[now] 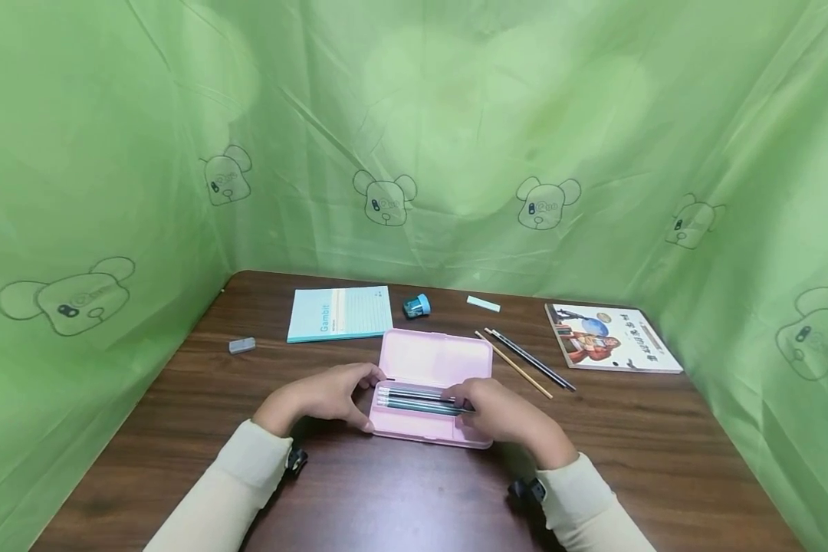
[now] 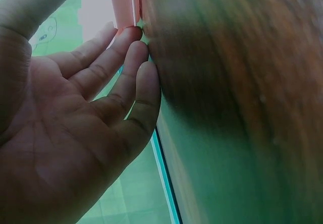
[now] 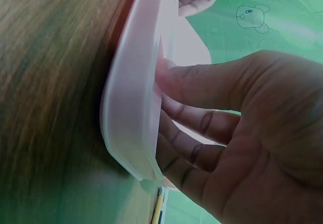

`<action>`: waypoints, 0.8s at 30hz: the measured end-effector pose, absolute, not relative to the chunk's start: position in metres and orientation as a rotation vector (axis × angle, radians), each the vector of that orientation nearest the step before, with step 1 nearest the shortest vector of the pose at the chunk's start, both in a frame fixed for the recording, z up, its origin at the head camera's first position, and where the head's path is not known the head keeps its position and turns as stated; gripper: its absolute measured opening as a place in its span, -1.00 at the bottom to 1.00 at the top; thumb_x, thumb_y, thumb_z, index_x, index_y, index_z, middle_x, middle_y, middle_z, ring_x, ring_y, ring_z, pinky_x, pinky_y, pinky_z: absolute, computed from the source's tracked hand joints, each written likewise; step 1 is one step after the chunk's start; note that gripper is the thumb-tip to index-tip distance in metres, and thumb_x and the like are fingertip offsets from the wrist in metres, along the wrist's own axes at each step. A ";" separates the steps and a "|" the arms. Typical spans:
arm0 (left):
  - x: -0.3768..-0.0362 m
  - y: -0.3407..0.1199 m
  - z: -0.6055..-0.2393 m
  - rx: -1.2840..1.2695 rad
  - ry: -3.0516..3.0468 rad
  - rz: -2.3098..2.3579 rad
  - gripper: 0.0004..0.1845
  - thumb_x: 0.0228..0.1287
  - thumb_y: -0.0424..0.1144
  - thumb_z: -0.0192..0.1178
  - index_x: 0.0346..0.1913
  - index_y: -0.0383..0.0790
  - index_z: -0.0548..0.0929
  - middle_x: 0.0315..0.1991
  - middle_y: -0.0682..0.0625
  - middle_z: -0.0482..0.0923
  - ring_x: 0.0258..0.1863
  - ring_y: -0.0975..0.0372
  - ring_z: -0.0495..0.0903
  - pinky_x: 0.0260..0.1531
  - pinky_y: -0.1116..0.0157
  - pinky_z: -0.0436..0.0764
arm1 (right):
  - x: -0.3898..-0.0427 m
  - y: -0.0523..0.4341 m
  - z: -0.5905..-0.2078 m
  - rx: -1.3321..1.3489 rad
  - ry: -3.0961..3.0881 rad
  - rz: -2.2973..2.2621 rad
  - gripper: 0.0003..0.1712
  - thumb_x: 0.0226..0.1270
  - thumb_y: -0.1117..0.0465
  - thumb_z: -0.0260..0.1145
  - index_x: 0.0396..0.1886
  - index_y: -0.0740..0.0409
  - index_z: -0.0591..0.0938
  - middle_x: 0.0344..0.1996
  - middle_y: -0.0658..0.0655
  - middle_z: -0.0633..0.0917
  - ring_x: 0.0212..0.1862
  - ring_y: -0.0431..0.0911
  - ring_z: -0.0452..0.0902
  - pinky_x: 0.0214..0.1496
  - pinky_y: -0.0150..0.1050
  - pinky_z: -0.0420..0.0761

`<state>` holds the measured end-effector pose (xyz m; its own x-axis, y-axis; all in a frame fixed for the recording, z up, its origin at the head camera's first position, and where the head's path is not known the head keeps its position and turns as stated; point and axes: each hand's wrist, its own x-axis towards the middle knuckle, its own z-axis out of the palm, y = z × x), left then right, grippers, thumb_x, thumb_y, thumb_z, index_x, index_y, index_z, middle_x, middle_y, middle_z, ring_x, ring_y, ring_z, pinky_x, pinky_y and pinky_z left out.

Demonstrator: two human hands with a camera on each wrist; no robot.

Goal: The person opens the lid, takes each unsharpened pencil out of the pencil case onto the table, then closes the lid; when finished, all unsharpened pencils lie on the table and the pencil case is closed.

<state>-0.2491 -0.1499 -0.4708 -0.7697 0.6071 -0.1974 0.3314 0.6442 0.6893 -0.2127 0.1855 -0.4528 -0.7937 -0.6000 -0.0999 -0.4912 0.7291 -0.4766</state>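
A pink pencil case (image 1: pixel 436 360) lies with its lid raised, several pencils (image 1: pixel 421 404) lying lengthwise in its tray. At the case's left end, my left hand (image 1: pixel 327 392) holds it between the thumb at the front corner and fingers near the hinge. The left wrist view shows those fingers (image 2: pixel 135 57) bent lightly against the pink edge. My right hand (image 1: pixel 500 410) reaches into the tray's right part and pinches the pencils near their ends. In the right wrist view the thumb (image 3: pixel 202 85) and fingers dip behind the case wall (image 3: pixel 128 93), which hides their tips.
Behind the case are a light-blue notebook (image 1: pixel 338 313), a blue pencil sharpener (image 1: pixel 416 307) and a pale strip (image 1: pixel 483 304). A grey eraser (image 1: pixel 241 345) lies left. To the right are a yellow pencil (image 1: pixel 517 366), dark pencils (image 1: pixel 533 360) and a picture book (image 1: pixel 610 337).
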 end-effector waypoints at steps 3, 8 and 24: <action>-0.250 -0.149 -0.472 0.758 2.446 0.918 -0.16 0.08 -0.07 0.78 0.38 -0.15 0.59 0.26 -0.08 0.65 0.33 0.02 0.59 0.50 -0.14 0.53 | -0.213 0.187 -0.453 -0.858 2.686 -0.638 -0.53 0.34 0.50 0.49 0.25 0.27 0.79 -0.23 0.08 0.80 -0.13 -0.06 0.64 -0.01 -0.11 0.69; -0.250 -0.148 -0.474 0.747 2.440 0.924 -0.17 0.08 -0.07 0.79 0.38 -0.14 0.59 0.26 -0.08 0.65 0.32 0.02 0.59 0.51 -0.15 0.53 | -0.212 0.188 -0.454 -0.874 2.683 -0.641 -0.53 0.34 0.50 0.48 0.24 0.27 0.79 -0.24 0.06 0.78 -0.14 -0.08 0.62 -0.05 -0.18 0.66; -0.247 -0.150 -0.472 0.737 2.446 0.941 -0.19 0.06 -0.09 0.79 0.35 -0.14 0.60 0.21 -0.05 0.66 0.28 0.06 0.60 0.47 -0.15 0.54 | -0.211 0.185 -0.454 -0.885 2.743 -0.654 -0.54 0.43 0.47 0.47 0.31 0.32 0.76 0.19 0.23 0.85 0.30 0.13 0.76 0.43 0.18 0.69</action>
<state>-0.2467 -0.1496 -0.4723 -0.7729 0.6064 -0.1867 0.3250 0.6312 0.7043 -0.2105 0.1849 -0.4543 -0.8049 -0.5921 -0.0400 -0.5103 0.7250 -0.4626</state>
